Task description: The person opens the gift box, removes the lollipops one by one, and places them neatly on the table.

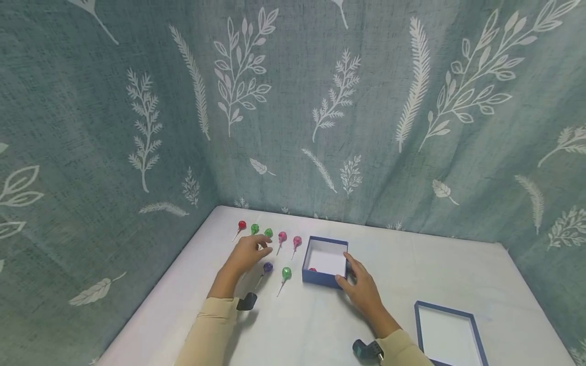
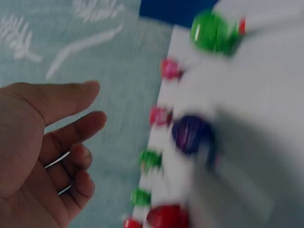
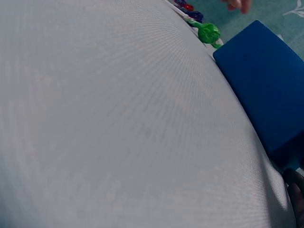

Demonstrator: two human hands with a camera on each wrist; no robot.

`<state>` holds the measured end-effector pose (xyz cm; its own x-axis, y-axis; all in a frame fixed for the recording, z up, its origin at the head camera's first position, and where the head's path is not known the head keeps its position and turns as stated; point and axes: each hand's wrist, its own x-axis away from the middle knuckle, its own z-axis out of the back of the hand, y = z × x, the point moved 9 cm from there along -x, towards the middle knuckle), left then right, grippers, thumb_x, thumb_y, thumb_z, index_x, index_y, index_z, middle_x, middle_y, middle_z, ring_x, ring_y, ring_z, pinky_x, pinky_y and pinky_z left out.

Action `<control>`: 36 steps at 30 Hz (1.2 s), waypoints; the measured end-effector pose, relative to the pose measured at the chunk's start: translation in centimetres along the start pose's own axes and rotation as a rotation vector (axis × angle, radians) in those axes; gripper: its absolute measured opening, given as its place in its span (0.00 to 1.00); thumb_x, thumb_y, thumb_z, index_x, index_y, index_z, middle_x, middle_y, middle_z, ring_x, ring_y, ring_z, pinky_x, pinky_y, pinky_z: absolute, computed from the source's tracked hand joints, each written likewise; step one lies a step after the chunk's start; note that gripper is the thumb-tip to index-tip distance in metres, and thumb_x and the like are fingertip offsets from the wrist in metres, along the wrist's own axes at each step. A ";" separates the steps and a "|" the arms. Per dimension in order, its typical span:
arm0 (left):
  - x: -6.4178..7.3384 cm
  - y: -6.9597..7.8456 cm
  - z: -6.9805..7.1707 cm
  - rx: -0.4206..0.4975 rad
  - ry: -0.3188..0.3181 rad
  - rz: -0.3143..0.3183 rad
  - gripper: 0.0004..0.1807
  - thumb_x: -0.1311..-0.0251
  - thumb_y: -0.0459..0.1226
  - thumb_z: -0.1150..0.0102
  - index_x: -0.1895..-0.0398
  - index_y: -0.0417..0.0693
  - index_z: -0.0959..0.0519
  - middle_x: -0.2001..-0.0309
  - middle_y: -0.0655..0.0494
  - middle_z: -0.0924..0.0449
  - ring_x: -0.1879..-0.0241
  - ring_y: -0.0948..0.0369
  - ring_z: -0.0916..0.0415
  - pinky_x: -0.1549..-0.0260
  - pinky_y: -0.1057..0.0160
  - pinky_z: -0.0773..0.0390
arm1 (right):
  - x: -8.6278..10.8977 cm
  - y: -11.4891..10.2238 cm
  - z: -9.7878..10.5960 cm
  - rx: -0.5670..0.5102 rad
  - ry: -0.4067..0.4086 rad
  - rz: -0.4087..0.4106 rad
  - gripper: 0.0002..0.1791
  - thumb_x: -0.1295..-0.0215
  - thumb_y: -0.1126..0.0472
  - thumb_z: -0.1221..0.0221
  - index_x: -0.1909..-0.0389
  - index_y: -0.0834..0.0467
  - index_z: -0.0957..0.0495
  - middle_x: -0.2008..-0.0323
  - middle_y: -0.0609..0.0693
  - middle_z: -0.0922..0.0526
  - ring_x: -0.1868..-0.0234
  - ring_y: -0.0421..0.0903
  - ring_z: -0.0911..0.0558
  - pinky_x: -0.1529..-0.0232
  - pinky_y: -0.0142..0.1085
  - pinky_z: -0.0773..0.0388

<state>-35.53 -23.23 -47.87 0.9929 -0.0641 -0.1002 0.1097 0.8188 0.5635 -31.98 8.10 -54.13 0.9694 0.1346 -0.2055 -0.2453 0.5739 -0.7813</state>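
Note:
My left hand (image 1: 249, 252) hovers over the lollipops with nothing in it, thumb and fingers apart and loosely bent. Beyond it runs a back row: a red lollipop (image 1: 241, 224), two green ones (image 1: 268, 232) and two pink ones (image 1: 282, 236). Nearer me lie a purple lollipop (image 1: 267, 267) and a green lollipop (image 1: 286, 273). The left wrist view also shows a larger red lollipop (image 2: 168, 217) beside the purple one, hidden by the hand in the head view. My right hand (image 1: 362, 288) grips the open blue box (image 1: 320, 278) at its right front corner. Inside it, a red lollipop (image 1: 313, 270) shows.
A blue-edged lid (image 1: 448, 333) lies inner side up on the white table (image 1: 503, 284) at the right front. Leaf-patterned curtain (image 1: 284, 101) rises behind the table and along its sides.

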 end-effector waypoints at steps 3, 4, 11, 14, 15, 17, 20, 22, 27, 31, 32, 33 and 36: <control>-0.4 2.1 -1.7 0.035 -0.034 -0.064 0.15 0.41 0.41 0.33 0.51 0.48 0.17 0.64 0.62 0.19 0.67 0.60 0.27 0.70 0.60 0.25 | -0.1 0.2 0.0 0.004 -0.004 0.003 0.38 0.37 0.49 0.37 0.27 0.49 0.39 0.33 0.58 0.33 0.36 0.58 0.29 0.40 0.54 0.33; -0.5 2.8 -2.3 0.048 -0.046 -0.087 0.15 0.41 0.41 0.33 0.51 0.48 0.17 0.65 0.62 0.19 0.67 0.60 0.28 0.70 0.60 0.26 | -0.1 0.2 0.0 0.005 -0.003 0.003 0.38 0.37 0.49 0.37 0.27 0.49 0.39 0.33 0.58 0.33 0.36 0.58 0.29 0.40 0.54 0.33; -1.2 7.2 -4.7 0.088 -0.129 -0.255 0.14 0.43 0.39 0.31 0.54 0.46 0.16 0.66 0.63 0.20 0.67 0.59 0.28 0.68 0.60 0.27 | -0.1 0.5 0.0 0.015 0.003 -0.008 0.38 0.38 0.49 0.37 0.27 0.48 0.38 0.34 0.58 0.31 0.38 0.58 0.28 0.41 0.54 0.32; -1.4 8.3 -5.6 0.114 -0.177 -0.278 0.16 0.44 0.37 0.30 0.52 0.46 0.17 0.65 0.63 0.20 0.66 0.60 0.27 0.67 0.61 0.26 | -0.2 0.4 0.0 0.012 0.004 0.008 0.38 0.38 0.49 0.37 0.28 0.49 0.38 0.34 0.58 0.31 0.38 0.59 0.28 0.41 0.53 0.32; -1.5 8.5 -5.8 0.120 -0.195 -0.274 0.16 0.44 0.37 0.30 0.52 0.46 0.17 0.65 0.64 0.20 0.66 0.61 0.27 0.67 0.62 0.26 | -0.3 0.3 0.1 0.015 0.003 0.015 0.38 0.38 0.49 0.37 0.28 0.49 0.38 0.34 0.58 0.31 0.37 0.58 0.28 0.41 0.53 0.31; -1.5 9.1 -6.3 0.123 -0.221 -0.285 0.17 0.44 0.36 0.30 0.51 0.46 0.17 0.65 0.64 0.20 0.66 0.62 0.27 0.68 0.62 0.25 | -0.4 0.2 0.2 0.019 0.002 0.026 0.38 0.38 0.49 0.37 0.28 0.49 0.38 0.34 0.58 0.31 0.37 0.58 0.28 0.42 0.53 0.31; -1.7 9.9 -7.1 0.094 -0.261 -0.311 0.17 0.44 0.37 0.30 0.50 0.46 0.17 0.65 0.64 0.19 0.66 0.65 0.25 0.67 0.64 0.24 | -0.7 0.2 0.4 0.030 0.006 0.031 0.38 0.38 0.49 0.37 0.28 0.48 0.38 0.34 0.57 0.31 0.37 0.58 0.28 0.42 0.52 0.31; -1.9 10.4 -7.7 0.064 -0.297 -0.329 0.17 0.45 0.37 0.30 0.51 0.46 0.17 0.64 0.64 0.18 0.66 0.66 0.24 0.66 0.65 0.24 | -0.8 0.2 0.5 0.039 0.011 0.029 0.38 0.38 0.49 0.37 0.28 0.48 0.38 0.34 0.58 0.31 0.38 0.58 0.27 0.42 0.53 0.31; -2.0 10.8 -9.4 0.004 -0.428 -0.339 0.16 0.45 0.37 0.29 0.53 0.48 0.16 0.63 0.65 0.16 0.64 0.70 0.23 0.60 0.66 0.23 | -0.5 0.4 0.3 0.041 0.002 0.016 0.38 0.38 0.49 0.37 0.28 0.48 0.38 0.34 0.58 0.31 0.40 0.59 0.26 0.42 0.55 0.31; -2.1 11.0 -10.3 -0.050 -0.496 -0.359 0.14 0.47 0.35 0.29 0.55 0.49 0.15 0.65 0.66 0.17 0.62 0.69 0.21 0.58 0.66 0.24 | -0.2 0.5 -0.2 0.021 0.007 0.013 0.38 0.38 0.49 0.37 0.28 0.48 0.38 0.34 0.57 0.31 0.39 0.58 0.26 0.42 0.53 0.31; -2.2 11.0 -10.4 -0.071 -0.504 -0.367 0.13 0.47 0.35 0.29 0.56 0.50 0.14 0.66 0.67 0.17 0.62 0.68 0.21 0.58 0.67 0.24 | -0.2 0.4 -0.3 0.017 0.011 0.015 0.38 0.38 0.49 0.37 0.28 0.48 0.38 0.34 0.57 0.31 0.40 0.58 0.26 0.42 0.53 0.31; -2.3 11.0 -10.5 -0.089 -0.512 -0.373 0.13 0.47 0.34 0.29 0.56 0.50 0.14 0.67 0.67 0.17 0.62 0.68 0.21 0.58 0.67 0.24 | -0.1 0.4 -0.4 0.013 0.014 0.016 0.38 0.38 0.49 0.37 0.28 0.49 0.38 0.34 0.57 0.31 0.40 0.58 0.26 0.42 0.52 0.30; -2.6 10.9 -11.0 -0.133 -0.551 -0.358 0.14 0.46 0.30 0.31 0.57 0.52 0.14 0.68 0.68 0.18 0.62 0.67 0.21 0.61 0.67 0.24 | -0.1 0.3 -0.5 0.002 0.019 0.020 0.38 0.38 0.49 0.37 0.28 0.50 0.38 0.34 0.57 0.31 0.40 0.57 0.25 0.43 0.51 0.30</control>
<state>-37.43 -7.83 -50.51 0.7788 -0.5975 0.1910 0.4648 0.7542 0.4638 -32.16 7.80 -54.64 0.9639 0.1303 -0.2323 -0.2644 0.5725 -0.7761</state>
